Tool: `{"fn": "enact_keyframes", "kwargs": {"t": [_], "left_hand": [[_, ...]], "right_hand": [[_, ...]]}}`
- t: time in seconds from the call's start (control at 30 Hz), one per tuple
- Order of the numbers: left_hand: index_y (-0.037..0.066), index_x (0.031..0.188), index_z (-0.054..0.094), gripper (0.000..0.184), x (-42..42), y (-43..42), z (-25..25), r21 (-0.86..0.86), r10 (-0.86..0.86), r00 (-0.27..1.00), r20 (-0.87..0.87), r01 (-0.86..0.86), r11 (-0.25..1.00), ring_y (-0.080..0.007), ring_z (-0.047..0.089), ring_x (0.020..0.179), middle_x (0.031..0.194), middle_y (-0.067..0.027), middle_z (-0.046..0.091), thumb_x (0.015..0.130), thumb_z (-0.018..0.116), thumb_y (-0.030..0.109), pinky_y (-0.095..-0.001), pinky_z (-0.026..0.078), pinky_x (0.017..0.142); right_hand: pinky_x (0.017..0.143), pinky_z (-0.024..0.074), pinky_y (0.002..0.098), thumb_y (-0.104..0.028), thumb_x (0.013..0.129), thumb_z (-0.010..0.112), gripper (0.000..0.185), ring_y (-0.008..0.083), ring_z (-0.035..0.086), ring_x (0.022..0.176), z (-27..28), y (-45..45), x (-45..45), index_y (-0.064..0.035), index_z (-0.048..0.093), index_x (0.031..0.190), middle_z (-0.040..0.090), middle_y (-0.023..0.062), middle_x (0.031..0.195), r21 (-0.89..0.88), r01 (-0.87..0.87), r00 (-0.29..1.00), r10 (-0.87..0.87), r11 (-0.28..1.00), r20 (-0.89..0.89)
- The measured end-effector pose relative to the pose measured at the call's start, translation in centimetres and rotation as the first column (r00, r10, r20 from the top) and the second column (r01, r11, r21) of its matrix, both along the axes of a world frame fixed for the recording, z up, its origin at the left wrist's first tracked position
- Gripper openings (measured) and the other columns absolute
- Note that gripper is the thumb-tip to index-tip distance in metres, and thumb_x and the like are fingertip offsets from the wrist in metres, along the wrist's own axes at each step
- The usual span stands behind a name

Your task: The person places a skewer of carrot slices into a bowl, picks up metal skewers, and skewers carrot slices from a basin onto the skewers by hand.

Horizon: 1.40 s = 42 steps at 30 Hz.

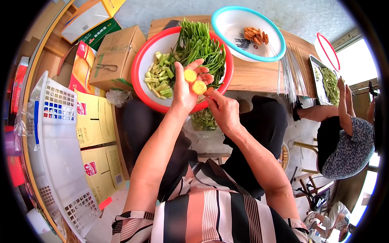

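Note:
My left hand [187,87] is turned palm up, fingers partly curled, over a red-rimmed white basin [139,77]. Two round yellow vegetable slices [189,75] with paler centres lie in it, one above the other. At the edge of the lower yellow slice [199,87], my right hand [224,109] has its thumb and forefinger closed together. Whether a skewer runs through the slices cannot be made out. Long thin green stalks [196,42] fill the basin's right side, and short pale-green cut pieces [162,77] lie at its left.
A blue-rimmed basin [227,18] holds skewered orange-brown slices [256,35]. Thin skewers [289,75] stick out past the edge of the wooden table [255,75]. Cardboard boxes [115,58] and a white plastic basket [60,133] stand left. Another person [344,141] sits right, beside a tray [320,79] of greens.

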<state>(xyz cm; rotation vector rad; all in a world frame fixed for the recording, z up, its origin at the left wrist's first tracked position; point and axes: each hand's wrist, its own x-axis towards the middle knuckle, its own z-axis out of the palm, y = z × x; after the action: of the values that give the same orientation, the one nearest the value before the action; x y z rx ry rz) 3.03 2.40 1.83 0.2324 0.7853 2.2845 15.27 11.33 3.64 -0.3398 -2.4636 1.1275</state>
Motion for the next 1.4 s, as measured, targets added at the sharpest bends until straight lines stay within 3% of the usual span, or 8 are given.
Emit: {"fn": "enact_keyframes", "kwargs": {"t": [0.17, 0.23, 0.57, 0.67, 0.83, 1.03, 1.17, 1.4], "left_hand": [[0.004, 0.124, 0.046, 0.074, 0.2, 0.1, 0.2, 0.068, -0.033, 0.999, 0.02, 0.032, 0.997, -0.026, 0.059, 0.095, 0.106, -0.0115, 0.059, 0.09, 0.03, 0.067, -0.0396, 0.049, 0.086], [0.004, 0.125, 0.045, 0.067, 0.4, 0.3, 0.1, 0.063, 0.018, 0.999, 0.043, -0.021, 0.998, -0.0264, 0.058, 0.099, 0.11, -0.0127, 0.058, 0.092, 0.034, 0.062, -0.0399, 0.047, 0.09], [0.004, 0.118, 0.047, 0.048, -0.4, 0.3, -0.7, 0.082, 0.102, 0.99, 0.095, -0.11, 0.991, -0.0256, 0.06, 0.095, 0.11, -0.0151, 0.059, 0.096, 0.04, 0.046, -0.0399, 0.048, 0.087], [0.004, 0.116, 0.048, 0.047, -0.2, 0.3, -0.9, 0.077, 0.104, 0.992, 0.076, -0.11, 0.991, -0.0249, 0.061, 0.093, 0.108, -0.0145, 0.06, 0.096, 0.041, 0.046, -0.0399, 0.049, 0.086], [0.005, 0.117, 0.05, 0.044, -0.4, 0.1, -0.9, 0.115, 0.068, 0.997, 0.042, -0.072, 0.991, -0.0221, 0.06, 0.092, 0.11, -0.0124, 0.061, 0.096, 0.041, 0.043, -0.0388, 0.049, 0.089], [0.006, 0.111, 0.056, 0.045, -1.3, 0.3, -3.4, 0.157, 0.053, 0.997, 0.048, -0.06, 0.986, -0.0203, 0.059, 0.09, 0.105, -0.0115, 0.062, 0.088, 0.058, 0.045, -0.0384, 0.049, 0.084], [0.006, 0.114, 0.052, 0.041, -1.1, 0.0, -2.7, 0.04, 0.109, 0.994, 0.001, -0.109, 0.993, -0.0154, 0.058, 0.083, 0.104, -0.0095, 0.062, 0.095, 0.047, 0.042, -0.0329, 0.05, 0.08], [0.006, 0.117, 0.051, 0.047, -0.1, 1.0, -2.3, -0.047, 0.079, 0.997, -0.025, -0.08, 0.996, -0.0158, 0.057, 0.083, 0.107, -0.0092, 0.061, 0.093, 0.047, 0.047, -0.034, 0.05, 0.079]], "right_hand": [[0.059, 0.0504, 0.0371, -0.014, 0.083, 0.063, 0.014, 0.0307, 0.064, 0.068, -0.6, 0.1, -0.2, -0.0086, 0.063, 0.096, 0.064, 0.0138, 0.073, -0.145, -0.005, 0.999, 0.012, 0.989, 0.046], [0.052, 0.0448, 0.0273, -0.01, 0.087, 0.06, 0.015, 0.0118, 0.055, 0.051, -0.7, 0.3, -0.2, -0.005, 0.061, 0.102, 0.059, 0.0075, 0.063, -0.147, -0.023, 0.998, 0.032, 0.989, 0.06], [0.049, 0.0409, 0.0247, -0.01, 0.091, 0.056, 0.014, 0.0078, 0.047, 0.049, -0.5, 0.1, -0.1, -0.0015, 0.06, 0.101, 0.05, 0.0033, 0.057, -0.299, -0.096, 0.988, 0.127, 0.949, 0.084], [0.049, 0.0429, 0.0278, -0.01, 0.09, 0.056, 0.014, 0.0114, 0.053, 0.049, -0.9, 0.3, 0.0, -0.0021, 0.062, 0.099, 0.056, 0.0065, 0.059, -0.448, -0.114, 0.983, 0.168, 0.887, 0.081], [0.045, 0.0373, 0.0219, -0.009, 0.092, 0.054, 0.013, 0.0044, 0.045, 0.049, -0.5, 0.4, -0.1, -0.0026, 0.064, 0.097, 0.052, -0.0025, 0.059, -0.754, -0.11, 0.971, 0.232, 0.648, 0.057], [0.047, 0.0387, 0.0221, -0.012, 0.094, 0.054, 0.012, 0.0051, 0.045, 0.052, -2.4, -0.1, -0.1, -0.0053, 0.062, 0.099, 0.049, -0.0029, 0.062, -0.755, -0.094, 0.986, 0.166, 0.649, 0.02], [0.047, 0.039, 0.0229, -0.009, 0.093, 0.052, 0.011, 0.0055, 0.045, 0.05, -1.6, -0.1, -0.2, -0.0045, 0.062, 0.095, 0.049, -0.0013, 0.058, -0.729, -0.117, 0.985, 0.173, 0.674, 0.002], [0.045, 0.0385, 0.0237, -0.01, 0.093, 0.052, 0.011, 0.0067, 0.045, 0.048, -1.7, 0.4, -0.2, -0.0036, 0.061, 0.092, 0.048, -0.0011, 0.057, -0.807, -0.156, 0.983, 0.166, 0.57, -0.072]]}}
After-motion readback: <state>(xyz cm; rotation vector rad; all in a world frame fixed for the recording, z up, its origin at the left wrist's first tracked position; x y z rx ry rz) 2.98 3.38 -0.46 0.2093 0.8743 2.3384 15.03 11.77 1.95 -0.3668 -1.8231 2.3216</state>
